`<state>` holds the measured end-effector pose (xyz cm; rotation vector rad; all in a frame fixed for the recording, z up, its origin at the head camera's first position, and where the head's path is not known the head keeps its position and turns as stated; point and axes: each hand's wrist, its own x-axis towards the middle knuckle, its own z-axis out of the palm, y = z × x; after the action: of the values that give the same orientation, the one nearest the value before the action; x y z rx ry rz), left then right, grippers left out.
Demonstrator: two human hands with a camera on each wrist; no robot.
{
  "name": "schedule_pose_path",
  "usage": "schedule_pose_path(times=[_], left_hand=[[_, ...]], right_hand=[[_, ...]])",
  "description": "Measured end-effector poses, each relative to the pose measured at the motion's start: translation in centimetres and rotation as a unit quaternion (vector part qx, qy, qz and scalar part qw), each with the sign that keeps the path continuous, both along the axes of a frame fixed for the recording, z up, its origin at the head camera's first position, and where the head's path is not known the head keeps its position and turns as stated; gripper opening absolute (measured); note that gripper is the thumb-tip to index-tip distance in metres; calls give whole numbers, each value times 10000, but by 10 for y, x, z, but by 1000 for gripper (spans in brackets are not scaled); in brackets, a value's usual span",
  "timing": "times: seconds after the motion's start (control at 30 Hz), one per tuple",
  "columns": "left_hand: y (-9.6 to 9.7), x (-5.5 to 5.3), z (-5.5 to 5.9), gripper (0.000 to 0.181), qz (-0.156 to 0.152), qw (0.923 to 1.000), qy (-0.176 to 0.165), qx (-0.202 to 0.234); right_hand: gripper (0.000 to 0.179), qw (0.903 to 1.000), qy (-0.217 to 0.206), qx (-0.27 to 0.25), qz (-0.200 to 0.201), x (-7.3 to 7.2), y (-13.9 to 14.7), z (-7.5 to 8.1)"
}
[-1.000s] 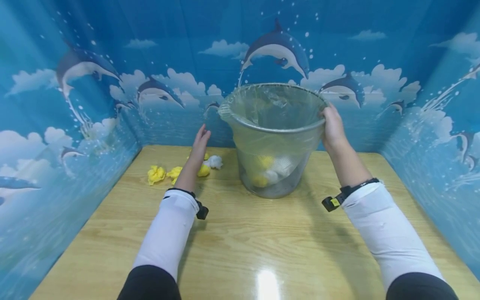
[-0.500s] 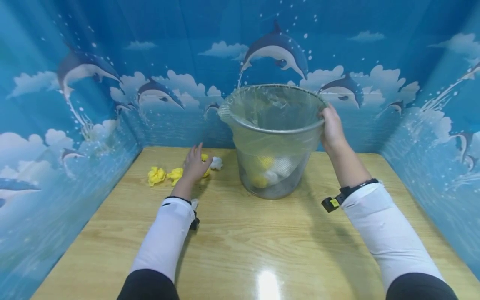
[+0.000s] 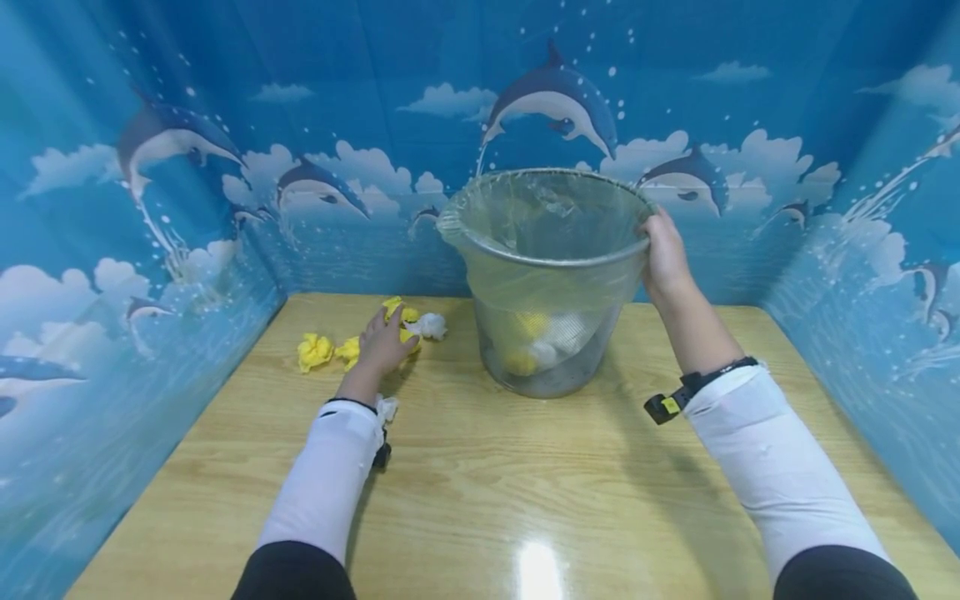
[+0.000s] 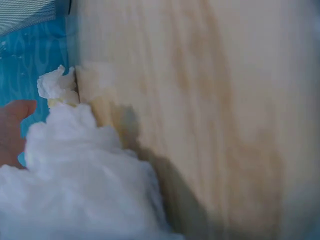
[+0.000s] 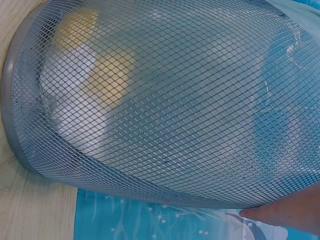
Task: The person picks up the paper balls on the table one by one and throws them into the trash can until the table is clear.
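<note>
My right hand [image 3: 664,254] grips the rim of a mesh wastebasket [image 3: 551,321] at its right side. A thin, clear greenish bag lines the basket, and yellow and white crumpled paper balls show through its mesh [image 5: 190,115]. My left hand [image 3: 382,346] reaches over a yellow paper ball [image 3: 407,336], fingers spread and thumb apart; whether it touches the ball is hidden. Beyond the fingertips lies another yellow ball [image 3: 408,315], with a white paper ball [image 3: 431,326] to the right. Beside the left wrist is a white paper ball [image 4: 80,185], large in the left wrist view.
Two more yellow paper balls lie left of the left hand, one partly covered [image 3: 348,351] and one farther out [image 3: 315,352]. The wooden table [image 3: 480,483] meets a blue dolphin-print curtain [image 3: 360,250] at the back and both sides.
My left hand has moved down and slightly left onto the paper balls, its fingers spreading. The white ball by its wrist has come into sight. The right hand and wastebasket stay put.
</note>
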<state>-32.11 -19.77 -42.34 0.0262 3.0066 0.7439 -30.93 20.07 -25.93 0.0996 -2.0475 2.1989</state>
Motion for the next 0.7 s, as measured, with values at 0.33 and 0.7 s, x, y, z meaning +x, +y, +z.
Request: schedule_pose_path(times=[0.33, 0.7], left_hand=[[-5, 0, -8, 74, -401, 9983, -309, -300], [2, -2, -9, 65, -928, 9870, -602, -1170]], right_hand=[[71, 9999, -119, -12, -18, 0, 0, 1], [72, 9998, -176, 6, 7, 0, 2, 1]])
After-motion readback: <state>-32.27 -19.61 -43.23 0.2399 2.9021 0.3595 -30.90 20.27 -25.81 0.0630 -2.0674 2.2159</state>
